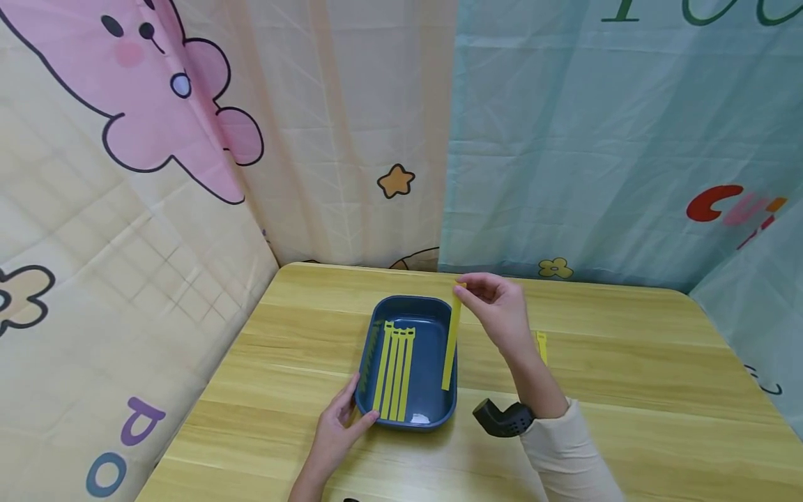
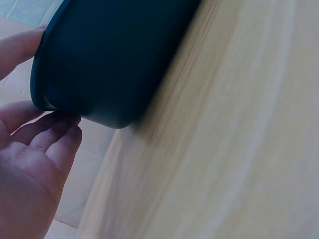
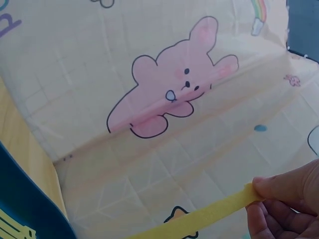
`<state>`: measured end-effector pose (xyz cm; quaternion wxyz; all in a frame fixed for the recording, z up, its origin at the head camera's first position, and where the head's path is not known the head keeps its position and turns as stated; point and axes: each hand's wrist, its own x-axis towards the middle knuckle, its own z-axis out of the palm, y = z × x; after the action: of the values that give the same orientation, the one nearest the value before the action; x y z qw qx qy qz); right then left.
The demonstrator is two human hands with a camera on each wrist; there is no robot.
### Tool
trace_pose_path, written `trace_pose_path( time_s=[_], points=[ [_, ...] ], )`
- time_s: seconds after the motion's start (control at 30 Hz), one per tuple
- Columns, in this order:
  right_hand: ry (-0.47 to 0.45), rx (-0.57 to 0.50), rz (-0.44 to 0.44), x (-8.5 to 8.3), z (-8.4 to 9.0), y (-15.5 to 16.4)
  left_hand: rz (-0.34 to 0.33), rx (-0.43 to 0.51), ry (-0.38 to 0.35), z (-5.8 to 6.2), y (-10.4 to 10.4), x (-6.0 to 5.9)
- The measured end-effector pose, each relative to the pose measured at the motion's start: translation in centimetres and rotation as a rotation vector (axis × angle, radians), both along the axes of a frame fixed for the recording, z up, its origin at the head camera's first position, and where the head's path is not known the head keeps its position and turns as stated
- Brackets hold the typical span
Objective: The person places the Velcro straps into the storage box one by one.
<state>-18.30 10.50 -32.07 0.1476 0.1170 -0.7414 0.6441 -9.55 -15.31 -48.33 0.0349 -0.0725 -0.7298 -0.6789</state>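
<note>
A dark blue rectangular tray (image 1: 429, 355) stands on the wooden table. Inside its left half several yellow hook-and-loop cable ties (image 1: 394, 373) lie side by side, slotted heads at the far end. At the near left corner my left hand (image 1: 334, 434) grips the tray's rim; the left wrist view has its fingers against the outer wall (image 2: 109, 64). My right hand (image 1: 502, 314) pinches one end of another yellow cable tie (image 1: 451, 341) between thumb and fingers. That tie hangs down over the tray's right side, and the right wrist view catches it as a flat band (image 3: 214, 213).
One more yellow cable tie (image 1: 542, 345) lies on the table (image 1: 627, 376) right of the tray, partly hidden behind my right forearm. Printed curtains (image 1: 351, 139) close off the table's back and left. A black wrist camera (image 1: 502, 418) sits on my right wrist.
</note>
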Motion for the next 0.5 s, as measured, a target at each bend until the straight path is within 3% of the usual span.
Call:
trace_pose_path(
  time_s=[0.5],
  points=[
    [-0.056,-0.036,0.006,0.1,-1.9,-1.3,0.010,-0.023,-0.007,-0.2,0.0,0.1]
  ],
)
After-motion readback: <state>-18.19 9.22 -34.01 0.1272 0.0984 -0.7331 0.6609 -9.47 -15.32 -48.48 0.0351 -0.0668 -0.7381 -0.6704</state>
